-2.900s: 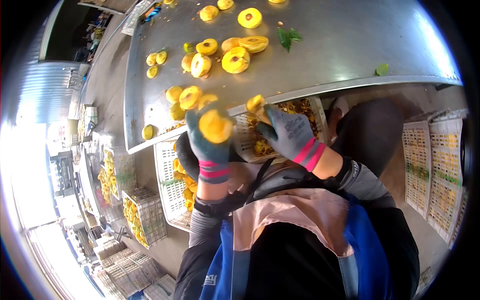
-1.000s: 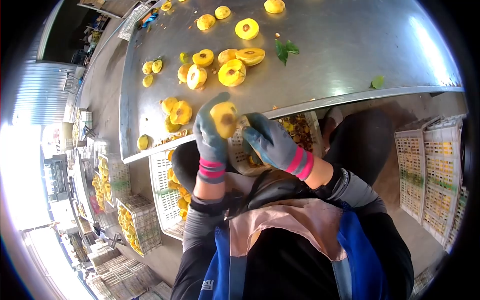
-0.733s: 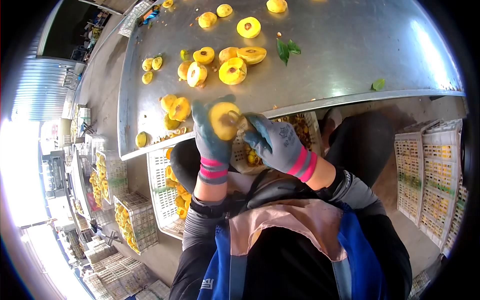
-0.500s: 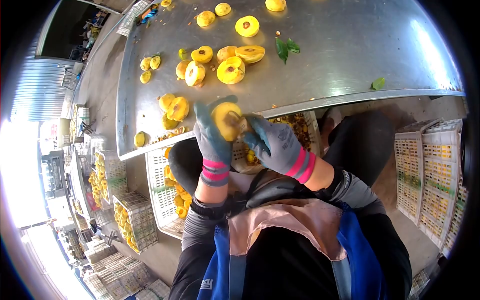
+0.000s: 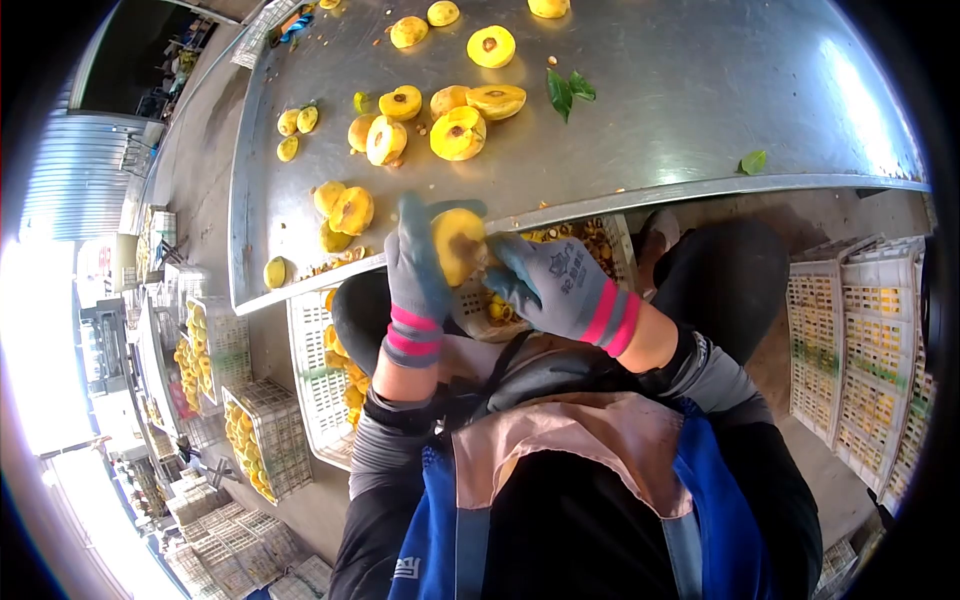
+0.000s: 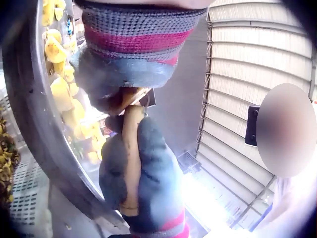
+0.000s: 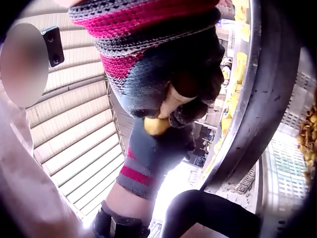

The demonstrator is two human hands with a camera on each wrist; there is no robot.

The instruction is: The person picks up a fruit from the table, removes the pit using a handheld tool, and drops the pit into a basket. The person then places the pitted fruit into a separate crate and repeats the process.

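In the head view the gloved left hand [image 5: 418, 265] holds a yellow fruit half [image 5: 459, 246] with its brown centre facing the right hand. The gloved right hand [image 5: 548, 283] grips a small tool whose tip meets that centre. Its wooden handle [image 6: 131, 158] shows in the left wrist view between the right hand's fingers, with a thin curved metal end by the left hand. The right wrist view also has the pale handle [image 7: 174, 100] in the right fist, against the fruit [image 7: 156, 126]. The tip itself is hidden in the head view.
The metal table [image 5: 660, 110] bears several fruit halves [image 5: 458, 133] and green leaves [image 5: 560, 95]. Below its edge stand a crate of scraps [image 5: 625, 255] and a crate of fruit [image 5: 318, 400]. More crates [image 5: 820, 340] stand at the right.
Over the last second both hands stay together at the table edge, and the tool has come against the fruit's centre. Earlier the hands were apart, with a yellow piece at the right hand.
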